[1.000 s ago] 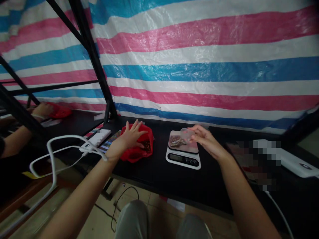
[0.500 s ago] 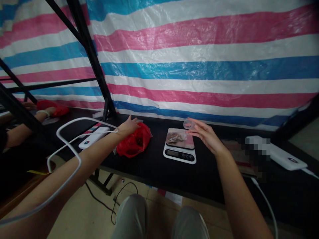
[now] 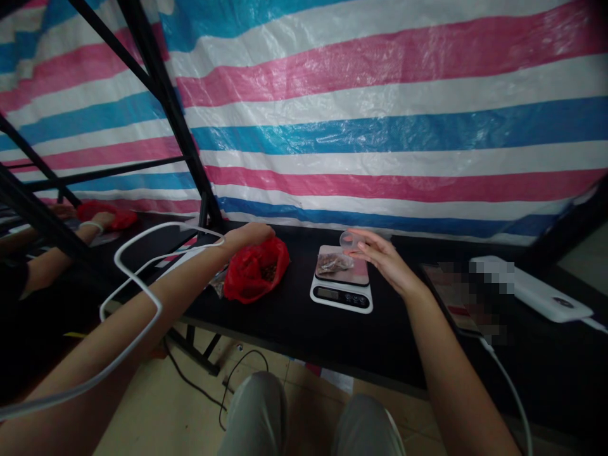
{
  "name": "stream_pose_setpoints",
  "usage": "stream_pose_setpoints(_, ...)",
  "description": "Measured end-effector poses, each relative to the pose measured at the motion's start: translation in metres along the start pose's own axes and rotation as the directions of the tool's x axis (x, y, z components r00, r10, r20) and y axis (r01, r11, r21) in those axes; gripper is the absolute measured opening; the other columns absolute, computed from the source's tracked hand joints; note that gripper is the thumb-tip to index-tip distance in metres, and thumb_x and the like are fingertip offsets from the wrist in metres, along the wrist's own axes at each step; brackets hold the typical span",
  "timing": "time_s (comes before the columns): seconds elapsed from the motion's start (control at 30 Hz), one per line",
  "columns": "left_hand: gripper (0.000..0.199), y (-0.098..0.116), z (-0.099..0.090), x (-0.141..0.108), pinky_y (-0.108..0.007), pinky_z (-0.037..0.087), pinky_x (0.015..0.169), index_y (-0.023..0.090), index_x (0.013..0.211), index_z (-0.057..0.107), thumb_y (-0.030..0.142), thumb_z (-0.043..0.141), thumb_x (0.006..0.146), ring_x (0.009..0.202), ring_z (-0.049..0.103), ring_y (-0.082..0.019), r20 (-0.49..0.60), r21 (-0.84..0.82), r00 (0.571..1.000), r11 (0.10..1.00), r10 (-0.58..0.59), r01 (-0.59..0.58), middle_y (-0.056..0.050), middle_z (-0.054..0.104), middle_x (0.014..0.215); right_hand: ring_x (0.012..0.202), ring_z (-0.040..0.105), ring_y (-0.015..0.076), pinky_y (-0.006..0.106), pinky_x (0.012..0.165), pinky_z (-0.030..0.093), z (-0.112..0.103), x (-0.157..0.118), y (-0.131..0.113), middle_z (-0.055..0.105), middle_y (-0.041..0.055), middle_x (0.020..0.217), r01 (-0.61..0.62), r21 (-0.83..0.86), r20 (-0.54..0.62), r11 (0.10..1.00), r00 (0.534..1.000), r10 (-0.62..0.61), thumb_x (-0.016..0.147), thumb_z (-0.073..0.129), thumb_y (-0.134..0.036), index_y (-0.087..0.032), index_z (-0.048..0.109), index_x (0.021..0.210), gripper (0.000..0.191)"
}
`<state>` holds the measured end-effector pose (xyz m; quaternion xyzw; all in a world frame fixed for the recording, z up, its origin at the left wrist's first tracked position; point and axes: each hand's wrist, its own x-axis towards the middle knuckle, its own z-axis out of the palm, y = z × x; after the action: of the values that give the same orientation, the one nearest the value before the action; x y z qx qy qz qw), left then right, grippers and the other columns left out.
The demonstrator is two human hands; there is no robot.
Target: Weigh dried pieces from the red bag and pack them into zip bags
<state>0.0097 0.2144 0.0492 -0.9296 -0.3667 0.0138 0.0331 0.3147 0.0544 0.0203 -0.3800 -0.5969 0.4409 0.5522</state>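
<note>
A white kitchen scale point(image 3: 342, 301) stands on the black table, with a small clear bag of brown pieces point(image 3: 334, 262) lying on its plate. Just right of the scale's back edge, my right hand point(image 3: 379, 251) holds a small clear round cup point(image 3: 350, 241) between thumb and fingers. My left hand point(image 3: 258, 233) is at the back edge of an open red plastic bag point(image 3: 237, 272) with small brown pieces inside. Its fingers point down behind the bag and are hidden, so what they touch does not show.
A white cable point(image 3: 156, 304) loops over my left forearm. On the right lie a phone point(image 3: 451, 297) and a white power bank point(image 3: 546, 300) with cables. Black frame bars point(image 3: 175, 120) rise at the left, where another person's hands point(image 3: 97, 223) are at a red bag.
My left hand has gone from spread fingers to fingers bent down behind the red bag. The right hand has moved slightly left with the cup. The camera view has tilted a little.
</note>
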Motion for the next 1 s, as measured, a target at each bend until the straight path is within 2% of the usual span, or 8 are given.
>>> stream_pose_setpoints(0.1,0.026,-0.011,-0.009,0.007,-0.023,0.041,0.065,0.012,0.085,0.065,0.014,0.041,0.077,0.071,0.058,-0.016,0.078,-0.233,0.995,0.969,-0.06,0.076,-0.006,0.068,0.08,0.092,0.061,0.0219,0.037,0.078,0.05,0.001,0.001,-0.001,0.061,0.0055,0.113,-0.01,-0.055,-0.037,0.998,0.999,0.008,0.077,0.057,-0.046,-0.027,0.055,0.114,0.041)
stream_pose_setpoints(0.3,0.036,-0.012,-0.009,-0.003,-0.028,0.044,0.07,0.012,0.102,0.057,0.03,0.047,0.073,0.079,0.057,-0.019,0.023,-0.766,0.962,0.613,-0.272,0.192,-0.007,0.064,0.092,0.101,0.058,0.0219,0.037,0.086,0.045,0.01,0.002,0.009,0.063,0.0053,0.107,0.024,-0.132,-0.009,0.991,1.0,-0.025,0.067,0.068,-0.039,-0.021,0.055,0.089,0.031)
stream_pose_setpoints(0.5,0.054,0.009,-0.011,-0.046,-0.038,0.033,0.097,0.015,0.121,0.042,0.015,0.046,0.067,0.115,0.042,-0.023,-0.351,-0.666,0.891,0.746,-0.287,-0.022,-0.01,0.043,0.126,0.099,0.057,0.0172,0.034,0.085,0.046,0.082,0.013,0.008,0.058,0.0055,0.111,0.225,-0.351,0.249,0.909,0.958,-0.141,0.076,0.061,-0.022,-0.024,0.045,0.116,0.043)
stream_pose_setpoints(0.6,0.049,0.026,0.001,-0.081,-0.04,0.03,0.1,0.014,0.119,0.041,0.015,0.044,0.07,0.115,0.041,-0.022,-0.536,-0.561,0.773,0.827,-0.339,-0.027,-0.01,0.045,0.121,0.107,0.052,0.0168,0.032,0.09,0.041,0.128,0.029,0.005,0.053,0.0066,0.117,0.479,-0.541,0.491,0.691,0.847,-0.203,0.08,0.053,-0.012,-0.024,0.042,0.123,0.046)
stream_pose_setpoints(0.7,0.029,0.054,0.026,-0.12,-0.039,0.038,0.089,0.014,0.105,0.047,0.021,0.044,0.077,0.1,0.048,-0.022,-0.682,-0.516,0.527,0.845,-0.507,0.145,-0.009,0.051,0.103,0.095,0.056,0.0169,0.029,0.08,0.044,0.158,0.048,0.011,0.057,0.0087,0.107,0.656,-0.637,0.683,0.405,0.724,-0.098,0.079,0.048,-0.003,-0.017,0.052,0.11,0.035)
stream_pose_setpoints(0.73,0.024,0.064,0.036,-0.132,-0.038,0.039,0.086,0.015,0.102,0.048,0.023,0.043,0.08,0.097,0.049,-0.022,-0.694,-0.506,0.484,0.839,-0.533,0.2,-0.009,0.052,0.1,0.091,0.057,0.0176,0.03,0.077,0.044,0.163,0.055,0.015,0.059,0.0094,0.102,0.695,-0.653,0.718,0.301,0.695,-0.047,0.078,0.048,-0.001,-0.015,0.053,0.106,0.032)
stream_pose_setpoints(0.9,0.033,0.102,0.076,-0.156,-0.042,0.034,0.09,0.02,0.111,0.05,0.028,0.055,0.079,0.106,0.046,-0.024,-0.572,-0.2,0.751,0.944,-0.33,0.263,-0.008,0.053,0.115,0.089,0.057,0.0223,0.034,0.074,0.042,0.166,0.075,0.03,0.064,0.0118,0.093,0.76,-0.642,0.756,-0.1,0.649,0.08,0.08,0.048,-0.006,-0.012,0.056,0.1,0.022)
stream_pose_setpoints(1.0,0.045,0.104,0.084,-0.149,-0.041,0.036,0.086,0.022,0.123,0.044,0.022,0.056,0.079,0.107,0.047,-0.024,-0.49,-0.108,0.809,0.943,-0.325,0.314,-0.008,0.053,0.119,0.09,0.056,0.0229,0.033,0.073,0.041,0.164,0.077,0.031,0.065,0.0113,0.092,0.759,-0.622,0.755,-0.193,0.647,0.108,0.083,0.047,-0.009,-0.013,0.057,0.099,0.02)
